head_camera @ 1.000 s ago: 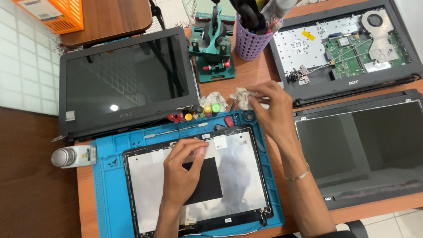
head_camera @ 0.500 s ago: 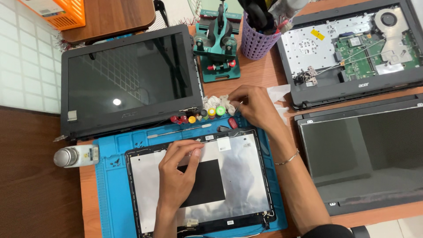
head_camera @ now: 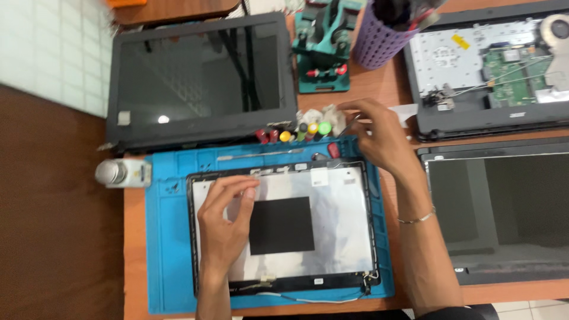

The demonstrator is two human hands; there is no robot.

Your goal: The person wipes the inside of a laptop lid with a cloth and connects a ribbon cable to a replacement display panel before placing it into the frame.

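Observation:
A laptop lid cover point(head_camera: 338, 231), silvery inside with a black square patch point(head_camera: 281, 225), lies face up on a blue work mat point(head_camera: 166, 249). My left hand point(head_camera: 225, 222) rests flat on the cover's upper left part, fingertips near its top edge, holding nothing. My right hand point(head_camera: 379, 139) hovers over the mat's top right corner, pinching a thin metal tool point(head_camera: 348, 123) that looks like tweezers. The tool's tip is beside a crumpled white wad point(head_camera: 323, 115) and a row of coloured caps point(head_camera: 296, 133).
A black screen panel point(head_camera: 195, 77) lies behind the mat. A green holder point(head_camera: 323, 53) and a purple tool cup point(head_camera: 379, 41) stand at the back. An opened laptop base point(head_camera: 492, 71) and a dark bezel point(head_camera: 504, 201) fill the right. A small silver-capped bottle point(head_camera: 121, 173) lies left.
My right hand has drawn back slightly from the white wad and now shows the thin tool in its fingers. My left hand stays on the cover. The head view has shifted.

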